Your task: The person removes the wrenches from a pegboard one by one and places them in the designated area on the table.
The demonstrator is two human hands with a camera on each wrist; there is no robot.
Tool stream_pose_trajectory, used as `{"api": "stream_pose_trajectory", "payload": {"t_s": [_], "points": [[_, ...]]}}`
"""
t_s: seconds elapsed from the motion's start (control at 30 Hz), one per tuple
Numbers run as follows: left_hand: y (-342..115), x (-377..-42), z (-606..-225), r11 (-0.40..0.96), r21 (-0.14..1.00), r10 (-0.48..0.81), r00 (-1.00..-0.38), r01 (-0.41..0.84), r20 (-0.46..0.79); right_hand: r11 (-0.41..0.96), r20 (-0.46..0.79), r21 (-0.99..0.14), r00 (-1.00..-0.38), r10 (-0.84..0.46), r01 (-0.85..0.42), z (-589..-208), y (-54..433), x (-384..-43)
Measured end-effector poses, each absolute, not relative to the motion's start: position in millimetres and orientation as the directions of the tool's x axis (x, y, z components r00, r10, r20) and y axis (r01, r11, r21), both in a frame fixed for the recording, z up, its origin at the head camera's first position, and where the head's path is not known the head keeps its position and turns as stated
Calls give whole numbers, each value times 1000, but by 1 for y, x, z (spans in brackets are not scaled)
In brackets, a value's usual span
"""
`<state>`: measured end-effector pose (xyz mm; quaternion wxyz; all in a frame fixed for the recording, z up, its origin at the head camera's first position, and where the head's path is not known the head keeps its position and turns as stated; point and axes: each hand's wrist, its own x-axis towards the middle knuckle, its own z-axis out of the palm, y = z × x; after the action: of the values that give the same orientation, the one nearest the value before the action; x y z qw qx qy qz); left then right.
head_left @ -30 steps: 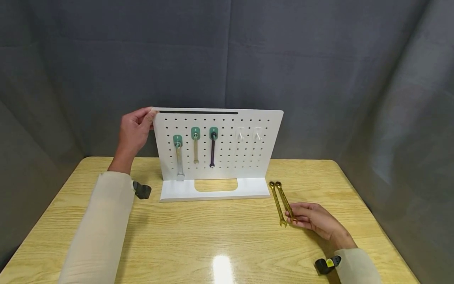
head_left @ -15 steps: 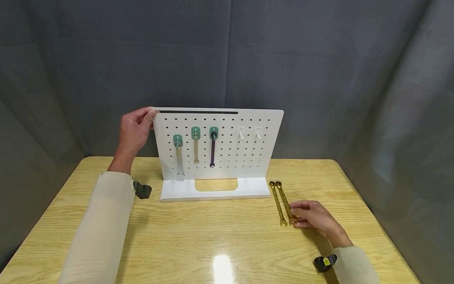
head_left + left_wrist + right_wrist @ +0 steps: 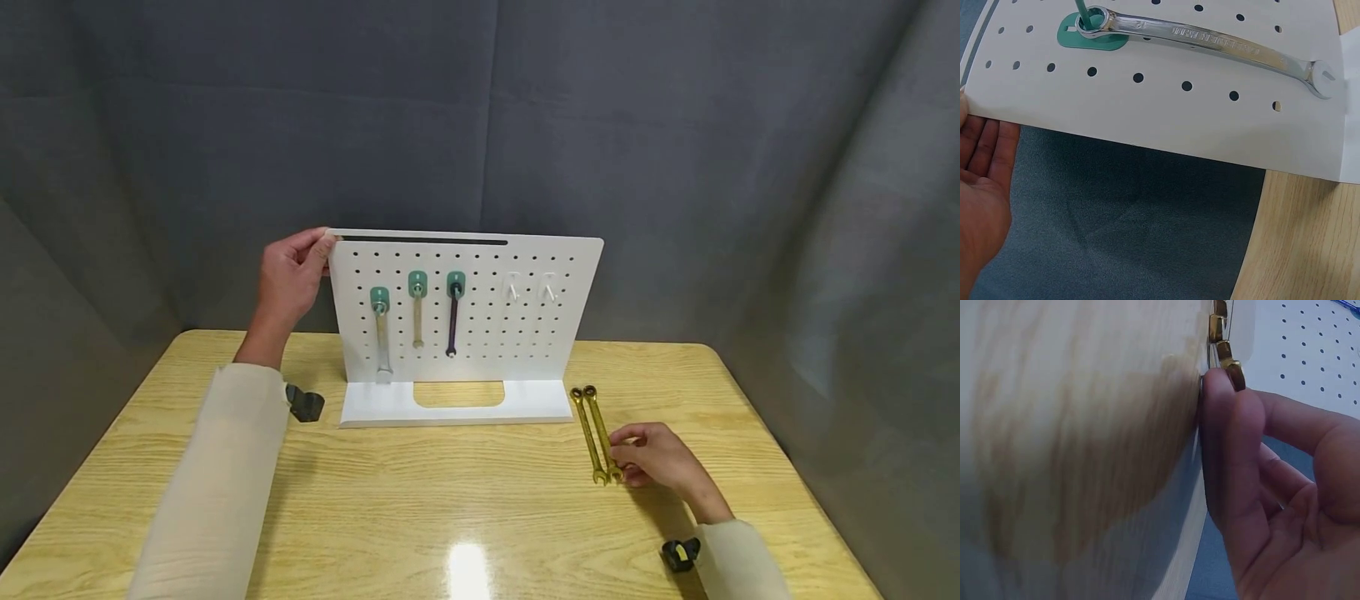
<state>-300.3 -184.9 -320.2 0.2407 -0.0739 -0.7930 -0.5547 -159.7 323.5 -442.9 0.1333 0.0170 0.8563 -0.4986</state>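
Observation:
At the upper left corner of the white pegboard [image 3: 540,333], my left hand [image 3: 288,275] pinches the edge between thumb and fingers. In the left wrist view, the fingers lie behind the board. On the table, two gold combination wrenches lie side by side right of the board: a left one [image 3: 588,437] and a right one [image 3: 602,433]. Beside the right wrench's open end, my right hand [image 3: 660,462] has its fingertips against or very close to it. The right wrist view shows fairly straight fingers next to the gold ends [image 3: 1235,374].
Three wrenches hang from green-backed hooks: a large silver one [image 3: 383,346], a smaller pale one [image 3: 417,321] and a dark purple one [image 3: 453,325]. Two white hooks [image 3: 513,287] on the right bear nothing. Grey curtains [image 3: 675,167] surround the wooden table [image 3: 360,500].
My right hand has slipped off the right gold wrench to its right side. That wrench's lower end has shifted left against the other. The left hand keeps its hold on the board.

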Motion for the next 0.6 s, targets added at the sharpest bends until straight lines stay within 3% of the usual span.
{"api": "stream_pose_trajectory", "payload": {"t_s": [0.6], "points": [[-185, -301, -324, 378, 844, -166, -869, 380, 466, 525, -226, -844, -960, -166, 108, -444, 327, -161]]}}
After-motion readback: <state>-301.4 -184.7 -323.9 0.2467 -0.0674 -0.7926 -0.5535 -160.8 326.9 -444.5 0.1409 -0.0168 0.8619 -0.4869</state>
